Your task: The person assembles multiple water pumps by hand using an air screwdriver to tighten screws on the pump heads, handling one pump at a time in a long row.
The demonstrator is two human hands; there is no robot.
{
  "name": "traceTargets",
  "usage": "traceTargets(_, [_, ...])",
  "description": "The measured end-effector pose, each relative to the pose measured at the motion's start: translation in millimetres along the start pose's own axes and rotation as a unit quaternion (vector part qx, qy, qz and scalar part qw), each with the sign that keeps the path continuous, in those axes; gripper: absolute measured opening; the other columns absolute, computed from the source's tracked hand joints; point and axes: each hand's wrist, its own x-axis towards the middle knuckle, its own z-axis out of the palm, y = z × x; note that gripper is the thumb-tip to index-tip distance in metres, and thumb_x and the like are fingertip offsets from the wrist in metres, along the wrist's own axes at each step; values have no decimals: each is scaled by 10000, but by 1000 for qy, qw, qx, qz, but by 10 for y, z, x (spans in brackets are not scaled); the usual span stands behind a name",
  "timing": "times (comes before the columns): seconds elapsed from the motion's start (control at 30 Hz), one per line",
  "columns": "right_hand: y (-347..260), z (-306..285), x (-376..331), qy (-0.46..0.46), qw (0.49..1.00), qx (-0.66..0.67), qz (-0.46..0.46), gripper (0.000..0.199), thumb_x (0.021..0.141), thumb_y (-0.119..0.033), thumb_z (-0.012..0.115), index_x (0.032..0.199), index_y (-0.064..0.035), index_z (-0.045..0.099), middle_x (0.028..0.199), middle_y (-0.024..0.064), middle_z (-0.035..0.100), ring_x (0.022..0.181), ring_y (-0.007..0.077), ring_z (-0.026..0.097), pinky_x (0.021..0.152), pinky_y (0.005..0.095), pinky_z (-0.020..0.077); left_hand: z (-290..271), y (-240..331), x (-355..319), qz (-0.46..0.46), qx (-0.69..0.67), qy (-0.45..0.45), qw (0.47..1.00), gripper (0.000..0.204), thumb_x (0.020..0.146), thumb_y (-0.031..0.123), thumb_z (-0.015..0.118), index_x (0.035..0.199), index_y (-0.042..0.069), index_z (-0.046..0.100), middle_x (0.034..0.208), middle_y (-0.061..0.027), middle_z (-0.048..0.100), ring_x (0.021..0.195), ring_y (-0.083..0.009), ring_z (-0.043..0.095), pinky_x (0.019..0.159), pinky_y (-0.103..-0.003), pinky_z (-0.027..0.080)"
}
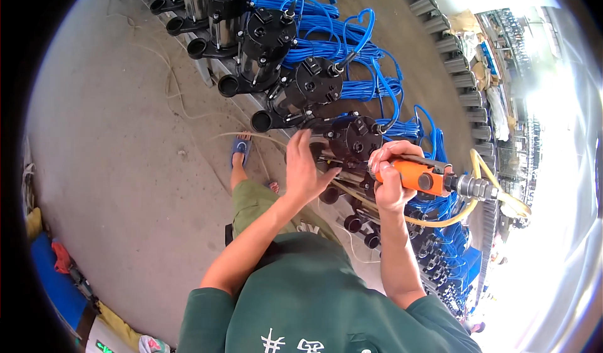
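My right hand [392, 176] grips an orange air tool [414, 177], with a metal coupling and a yellowish hose [472, 211] at its back end. The tool's tip points left toward a black-topped pump [357, 133] in the row; my fingers and the pump hide where the tip ends. Beside that pump's left side is my left hand [304, 172], its fingers stretched out and its thumb apart, holding nothing. Whether its fingertips touch the pump I cannot tell.
More pumps [311, 83] stand in a slanting row, continuing past my right arm. Coils of blue cable [333, 39] lie along their right side. A roller conveyor [461, 80] runs beyond. Thin hoses trail over the concrete floor [132, 183] on the left.
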Motion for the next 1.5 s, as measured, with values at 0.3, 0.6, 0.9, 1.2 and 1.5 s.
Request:
traceTargets(0.3, [78,318,377,-29,998,51,-7,320,838,28,584,1153,11,533,909,95,626,707,129,606,642,261,521,95,-310,194,26,-37,-97,994,1004,609,182,913,1426,-21,367,1406,-208,505,1256,-408,523,1036,-433,469])
traceTargets(0.6, [37,327,633,34,998,48,2,314,763,15,524,1073,60,546,905,146,601,609,153,552,618,329,521,-35,-211,304,28,-36,-118,992,1061,594,215,925,1450,-13,341,1298,-187,571,1153,-366,597,1038,-445,461])
traceTargets(0.9, [290,110,1002,82,995,-48,19,275,799,46,519,1071,11,545,880,120,572,654,169,546,642,341,500,-26,-448,832,50,-185,-295,936,1182,518,234,952,1510,77,330,1345,-183,568,1182,-388,576,1055,-441,440])
traceTargets(1.2, [359,81,1015,100,990,-57,82,259,792,8,584,1048,-1,553,847,87,592,676,150,584,621,293,502,128,-600,773,46,-227,-286,930,1038,554,151,909,1446,32,391,1326,-179,586,1158,-263,633,946,-354,537])
traceTargets(1.5, [119,-14,1103,144,989,-35,15,231,744,-40,685,967,-5,638,865,25,694,766,84,625,701,263,513,269,-469,647,128,-51,-253,958,902,550,182,927,1321,-21,505,1042,-122,733,914,-236,707,894,-369,531])
